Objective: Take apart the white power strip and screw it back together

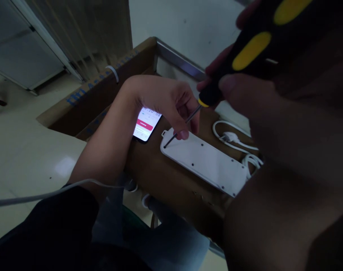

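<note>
A white power strip (212, 160) lies face down on brown cardboard, its back dotted with several dark screw holes. My right hand (269, 109) is wrapped round the black and yellow handle of a screwdriver (250, 52), close to the camera. The screwdriver's thin shaft slants down to the left, its tip at the hole by the strip's hanging loop end. My left hand (171, 99) is closed around the lower shaft, thumb and fingers pinching it just above the strip. Whether a screw sits in the hole is too small to tell.
A lit phone (144, 126) lies beside my left wrist, partly covered by it. The strip's white cord and plug (229, 137) are coiled on the right. Cardboard box walls (103, 86) rise behind, and a pale cable (47, 196) crosses my left sleeve.
</note>
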Motion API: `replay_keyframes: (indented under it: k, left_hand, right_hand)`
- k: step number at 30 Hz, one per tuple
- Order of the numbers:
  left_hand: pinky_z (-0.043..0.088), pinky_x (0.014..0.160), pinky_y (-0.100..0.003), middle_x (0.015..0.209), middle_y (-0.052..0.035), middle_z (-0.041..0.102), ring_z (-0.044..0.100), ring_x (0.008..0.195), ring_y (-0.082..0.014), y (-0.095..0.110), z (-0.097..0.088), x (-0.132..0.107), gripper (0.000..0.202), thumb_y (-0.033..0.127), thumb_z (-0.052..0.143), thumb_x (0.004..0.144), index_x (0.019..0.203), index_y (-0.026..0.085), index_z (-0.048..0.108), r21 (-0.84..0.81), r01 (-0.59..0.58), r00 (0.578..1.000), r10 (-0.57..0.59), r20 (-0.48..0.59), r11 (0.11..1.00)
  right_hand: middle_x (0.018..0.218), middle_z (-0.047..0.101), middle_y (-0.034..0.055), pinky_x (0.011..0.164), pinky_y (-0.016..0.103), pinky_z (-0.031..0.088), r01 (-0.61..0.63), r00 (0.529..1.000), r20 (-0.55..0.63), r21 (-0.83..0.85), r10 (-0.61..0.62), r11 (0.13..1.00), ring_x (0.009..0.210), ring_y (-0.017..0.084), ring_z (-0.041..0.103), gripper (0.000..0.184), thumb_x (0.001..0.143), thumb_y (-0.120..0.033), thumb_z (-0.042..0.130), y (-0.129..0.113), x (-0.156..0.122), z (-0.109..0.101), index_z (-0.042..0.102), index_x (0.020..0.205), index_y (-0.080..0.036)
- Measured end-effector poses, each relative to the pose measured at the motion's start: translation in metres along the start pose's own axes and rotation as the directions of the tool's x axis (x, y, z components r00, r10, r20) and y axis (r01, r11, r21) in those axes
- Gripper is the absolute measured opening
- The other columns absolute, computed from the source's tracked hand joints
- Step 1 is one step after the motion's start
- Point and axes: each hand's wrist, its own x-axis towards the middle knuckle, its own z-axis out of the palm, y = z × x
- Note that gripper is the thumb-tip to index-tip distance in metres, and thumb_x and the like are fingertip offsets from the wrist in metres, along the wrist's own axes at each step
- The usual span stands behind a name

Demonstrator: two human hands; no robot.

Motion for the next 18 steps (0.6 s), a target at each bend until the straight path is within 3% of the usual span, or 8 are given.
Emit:
replay_keyframes:
  k: [3,6,7,9,11,13,17,18]
  left_hand:
    - [0.059,0.084,-0.026,0.089,-0.0041,0.084,0.076,0.089,-0.0159,-0.004,0.013,-0.011,0.034,0.023,0.084,0.074,0.103,0.007,0.08,-0.033,-0.041,0.997,0.038,-0.066,0.999]
    - [0.061,0.086,-0.027,0.097,-0.0052,0.085,0.078,0.09,-0.0161,-0.023,0.037,-0.025,0.021,0.023,0.077,0.084,0.102,0.012,0.081,0.017,-0.112,0.967,0.113,-0.23,0.994]
    - [0.062,0.081,-0.027,0.095,-0.0049,0.084,0.078,0.085,-0.0165,-0.032,0.046,-0.029,0.018,0.026,0.077,0.086,0.098,0.014,0.083,0.043,-0.2,0.923,0.203,-0.327,0.979]
    - [0.063,0.084,-0.029,0.099,-0.0035,0.084,0.08,0.092,-0.0203,-0.047,0.066,-0.035,0.019,0.035,0.081,0.087,0.098,0.021,0.085,0.081,-0.228,0.832,0.237,-0.501,0.97]
    - [0.064,0.087,-0.03,0.098,-0.0023,0.084,0.081,0.094,-0.0213,-0.057,0.083,-0.038,0.022,0.041,0.08,0.089,0.101,0.023,0.085,0.089,-0.24,0.741,0.242,-0.627,0.967]
    - [0.063,0.087,-0.029,0.096,-0.0044,0.085,0.081,0.09,-0.0202,-0.058,0.098,-0.038,0.019,0.038,0.079,0.091,0.096,0.021,0.086,0.131,-0.213,0.673,0.242,-0.699,0.968]
    - [0.063,0.085,-0.026,0.095,-0.0042,0.085,0.081,0.087,-0.0176,-0.055,0.119,-0.035,0.014,0.033,0.079,0.092,0.095,0.021,0.086,0.255,-0.16,0.492,0.301,-0.817,0.954]
    - [0.063,0.086,-0.026,0.095,-0.0043,0.085,0.081,0.086,-0.0174,-0.056,0.123,-0.034,0.015,0.033,0.079,0.092,0.096,0.021,0.086,0.268,-0.157,0.471,0.31,-0.826,0.951]
  right_hand:
    - [0.111,0.06,-0.0094,0.094,0.023,0.063,0.162,0.977,0.119,0.115,-0.175,0.98,0.106,0.003,0.069,0.028,0.095,-0.031,0.051,-0.008,0.001,-0.003,0.045,0.123,-0.028]
    - [0.105,0.055,-0.0083,0.089,0.022,0.059,0.3,0.939,0.123,0.158,-0.32,0.941,0.101,0.003,0.066,0.018,0.089,-0.027,0.051,-0.01,0.001,-0.002,0.047,0.105,-0.021]
    - [0.103,0.054,-0.0073,0.088,0.022,0.058,0.315,0.936,0.103,0.182,-0.336,0.932,0.099,0.003,0.066,0.015,0.088,-0.022,0.051,-0.01,0.001,0.0,0.046,0.102,-0.019]
    - [0.1,0.051,-0.0055,0.085,0.021,0.055,0.323,0.934,0.058,0.285,-0.353,0.902,0.094,0.002,0.064,0.015,0.088,-0.011,0.047,-0.012,0.0,0.006,0.046,0.103,-0.017]
    - [0.096,0.051,-0.0041,0.085,0.019,0.051,0.333,0.93,0.04,0.329,-0.365,0.884,0.088,0.0,0.057,0.015,0.092,-0.012,0.05,-0.016,0.0,0.012,0.051,0.106,-0.014]
    - [0.088,0.05,-0.003,0.077,0.019,0.046,0.295,0.946,0.044,0.3,-0.322,0.907,0.081,0.002,0.049,0.01,0.095,-0.024,0.058,-0.02,-0.001,0.014,0.057,0.099,-0.015]
    - [0.086,0.053,-0.0012,0.069,0.025,0.039,0.205,0.977,0.027,0.18,-0.213,0.962,0.079,0.008,0.046,0.031,0.089,-0.046,0.074,-0.027,-0.005,0.007,0.061,0.098,-0.019]
    - [0.088,0.053,-0.0018,0.069,0.025,0.038,0.218,0.975,0.0,0.159,-0.22,0.963,0.078,0.007,0.045,0.037,0.085,-0.046,0.078,-0.028,-0.006,0.004,0.059,0.103,-0.02]
